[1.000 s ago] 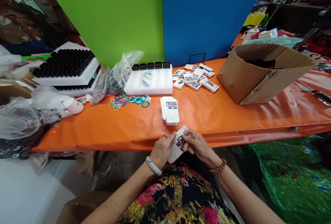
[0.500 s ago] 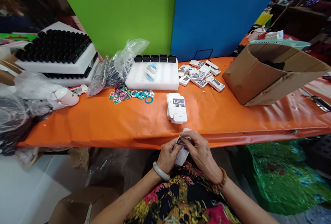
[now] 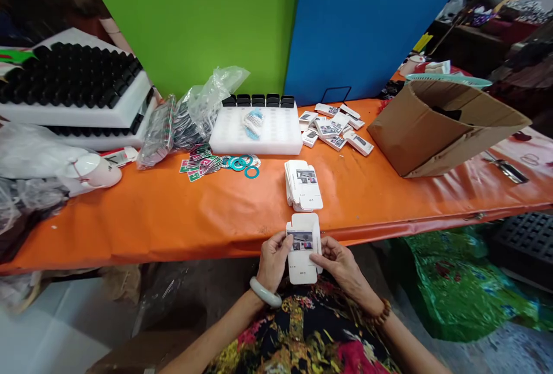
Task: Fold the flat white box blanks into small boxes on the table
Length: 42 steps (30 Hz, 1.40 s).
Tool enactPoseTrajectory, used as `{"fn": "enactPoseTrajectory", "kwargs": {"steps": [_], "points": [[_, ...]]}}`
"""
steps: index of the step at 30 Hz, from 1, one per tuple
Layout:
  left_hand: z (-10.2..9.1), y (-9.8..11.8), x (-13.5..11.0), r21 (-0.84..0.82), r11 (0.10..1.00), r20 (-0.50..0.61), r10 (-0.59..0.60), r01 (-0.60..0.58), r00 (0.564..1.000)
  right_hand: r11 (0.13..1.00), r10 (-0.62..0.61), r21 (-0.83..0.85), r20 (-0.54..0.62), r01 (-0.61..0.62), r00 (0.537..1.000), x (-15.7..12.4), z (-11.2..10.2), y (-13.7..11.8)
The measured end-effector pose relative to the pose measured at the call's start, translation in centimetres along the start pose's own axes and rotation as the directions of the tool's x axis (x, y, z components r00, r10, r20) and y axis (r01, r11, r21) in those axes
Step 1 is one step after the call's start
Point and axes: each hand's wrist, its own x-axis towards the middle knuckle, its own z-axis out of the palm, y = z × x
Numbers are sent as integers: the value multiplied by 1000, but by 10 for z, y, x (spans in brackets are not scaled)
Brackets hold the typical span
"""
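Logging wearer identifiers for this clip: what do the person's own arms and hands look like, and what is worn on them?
No sleeves or gloves are worn. The left hand has a smooth pale bangle at its wrist; the right hand has a brown beaded bracelet. Below them shows a black floral-print garment.

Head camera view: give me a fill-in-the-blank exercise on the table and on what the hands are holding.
1. The left hand and right hand hold a small white carton just off the near edge of the table, whose cover is ____.
2. The open cardboard box lies tipped on its side at the table's ____ end.
3. Behind the white foam tray, the green wall panel meets a ____ one.
Missing words: orange; right; blue.
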Motion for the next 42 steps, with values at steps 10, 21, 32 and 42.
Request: {"fn": "enactPoseTrajectory", "kwargs": {"steps": [10,21,32,42], "points": [[-3,-6,-21,199,977,51,71,-80,996,992,-122,-45,-47,120,991,-13,-2,2],[32,1,-28,497,855,147,90,-152,985,993,-24,-115,-81,15,996,-35,-26,5],[57,16,-2,228,972,181,-91,49,979,992,-97,85,11,96,995,-13,-59,-18],[47,2,-13,435,898,98,34,-73,995,925,-311,-219,35,311,950,-21,-59,-7]]}}
